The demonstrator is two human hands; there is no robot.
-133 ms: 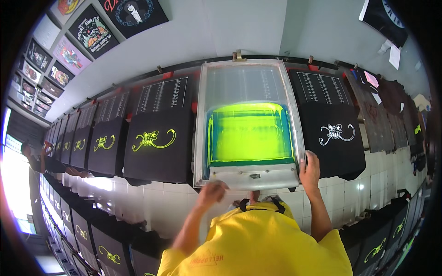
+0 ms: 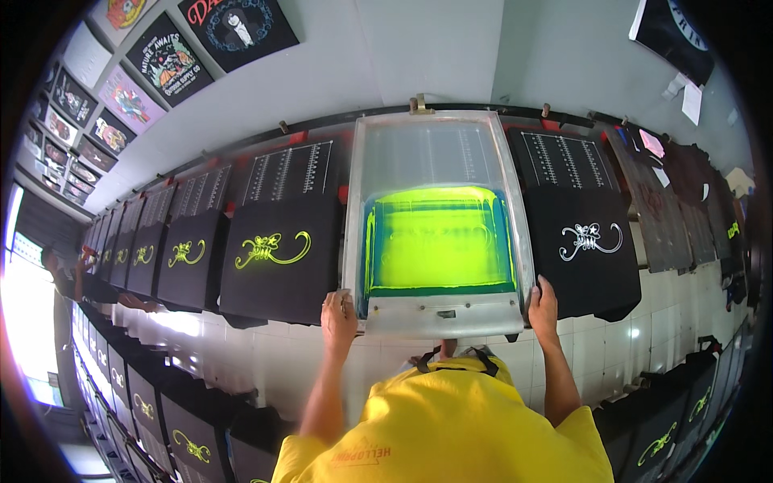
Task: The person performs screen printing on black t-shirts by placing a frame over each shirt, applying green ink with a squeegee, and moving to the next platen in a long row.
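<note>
A metal-framed printing screen (image 2: 522,233) lies flat in front of me, with bright yellow-green ink (image 2: 443,251) spread over its mesh. My left hand (image 2: 339,318) grips the frame at its near left corner, fingers curled over the side. At the near right corner, my right hand (image 2: 543,307) is closed on the opposite side rail. Left of the screen is a black shirt (image 2: 241,294) with a yellow-green scroll design. A second black shirt (image 2: 616,294), with the same design in white, lies on the right. Whatever is under the screen is mostly hidden.
A rail (image 2: 322,127) with metal clamps (image 2: 418,104) runs behind the row of boards. More printed black shirts (image 2: 187,278) continue leftward, where another person (image 2: 71,278) stands. Brown bare boards (image 2: 660,217) are on the right. Behind me is another row of shirts (image 2: 189,419).
My left hand has moved from the middle-left of the screen's near edge out to its near left corner and closed there. My right hand keeps its place on the right rail.
</note>
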